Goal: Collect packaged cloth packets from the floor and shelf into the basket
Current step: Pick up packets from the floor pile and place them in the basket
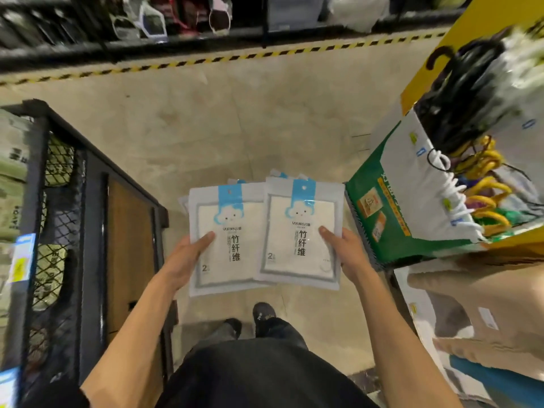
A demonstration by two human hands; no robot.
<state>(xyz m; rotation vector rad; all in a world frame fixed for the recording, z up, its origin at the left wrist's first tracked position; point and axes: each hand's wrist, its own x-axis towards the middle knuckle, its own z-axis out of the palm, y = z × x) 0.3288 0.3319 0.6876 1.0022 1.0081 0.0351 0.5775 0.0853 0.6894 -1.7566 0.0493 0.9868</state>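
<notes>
The left hand (pixel 188 257) and right hand (pixel 347 251) each grip a side of a fanned bunch of cloth packets (pixel 265 234), thumbs on top, above the floor (pixel 235 119). Their other fingers hide underneath. The black mesh basket (pixel 59 201) stands just left, partly cut off.

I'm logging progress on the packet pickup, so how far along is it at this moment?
Picked up: a stack of cloth packets, gripped by the left hand and right hand above the floor. Left: putting them down; they are beside the black mesh cart, not in it. No more packets are visible on the floor.
</notes>
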